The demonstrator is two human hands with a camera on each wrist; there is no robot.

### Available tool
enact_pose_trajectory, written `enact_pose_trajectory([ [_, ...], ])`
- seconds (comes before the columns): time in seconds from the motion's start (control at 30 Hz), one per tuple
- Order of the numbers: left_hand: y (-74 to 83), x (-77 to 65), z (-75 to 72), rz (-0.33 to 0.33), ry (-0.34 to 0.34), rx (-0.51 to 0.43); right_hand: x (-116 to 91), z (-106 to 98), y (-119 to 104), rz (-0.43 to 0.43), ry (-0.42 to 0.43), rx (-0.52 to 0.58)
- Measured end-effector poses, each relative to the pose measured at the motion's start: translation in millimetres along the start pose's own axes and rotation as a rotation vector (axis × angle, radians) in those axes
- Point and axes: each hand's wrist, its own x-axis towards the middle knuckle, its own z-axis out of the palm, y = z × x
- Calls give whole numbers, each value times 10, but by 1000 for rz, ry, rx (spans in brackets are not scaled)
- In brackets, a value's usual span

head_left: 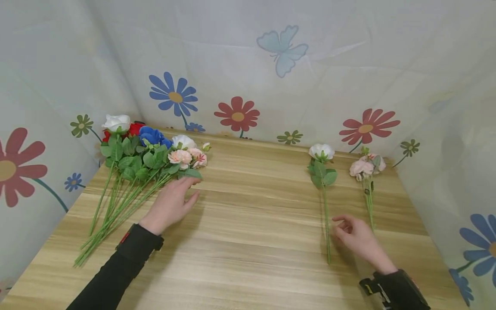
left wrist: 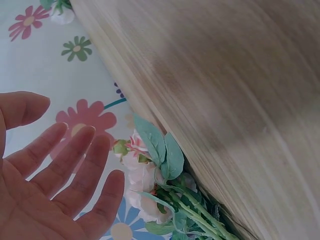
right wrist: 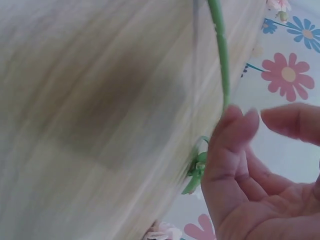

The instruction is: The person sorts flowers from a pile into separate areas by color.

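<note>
Bouquet (head_left: pixel 135 163) of white, red, blue and pale pink artificial-looking flowers on slender green stems lies at the left of a light brown wood-grain tabletop (head_left: pixel 240 241), beneath a white fabric-like backdrop (head_left: pixel 341 86) printed with bright daisies (head_left: pixel 237 113). A person in dark sleeves (head_left: pixel 104 280) reaches over the table with both bare hands. The left hand (head_left: pixel 170 204) is beside the leaves at the bouquet's right edge, its fingers outstretched and grasping nothing; whether a fingertip brushes a leaf cannot be told. Well apart from it, the right hand (head_left: pixel 358 239) is just beside the lower stem of a single white, round-headed flower (head_left: pixel 319 172) with green leaves, its fingers loosely bent and the thumb apart from them, in no visible grip; contact with the stem is unclear. Farther right lies a small cluster (head_left: pixel 362 168) of pale pink, ruffled blooms on green stems. Heads point toward the backdrop and stems toward the person, an arrangement that probably spares the petals and leaves the stems within easy reach. The wide gap looks deliberate, perhaps to prevent tangled leaves. No container appears in any view; the flowers lie loose on the tabletop.
</note>
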Motion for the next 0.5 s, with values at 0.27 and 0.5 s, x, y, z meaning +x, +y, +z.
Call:
enact_pose_trajectory([
  [0.27, 3, 17, 2, -1, -9, 9, 32, 11, -99, -95, 178, 0],
  [0.5, 29, 41, -23, -6, -21, 7, 90, 91, -301, -99, 231, 93],
])
